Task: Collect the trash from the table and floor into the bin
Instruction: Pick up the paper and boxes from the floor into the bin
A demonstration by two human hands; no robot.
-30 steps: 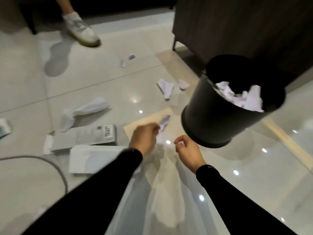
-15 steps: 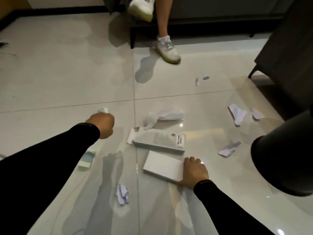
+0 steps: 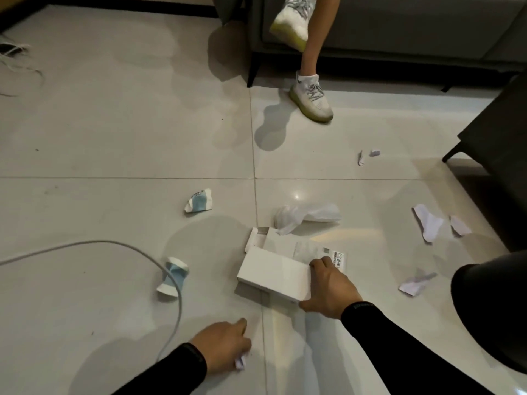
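This looks like a living room in a home. Far past the right hand (image 3: 330, 286) stands a grey sofa (image 3: 399, 29) on short dark legs. In front of the sofa are a person's two legs in light sneakers (image 3: 312, 99), one foot on the floor and one lifted. The floor (image 3: 114, 138) is made of big, shiny, pale tiles. Off to the right of that hand is a dark piece of furniture (image 3: 496, 132) on thin legs. A grey cable (image 3: 114, 246) lies on the tiles to its left.
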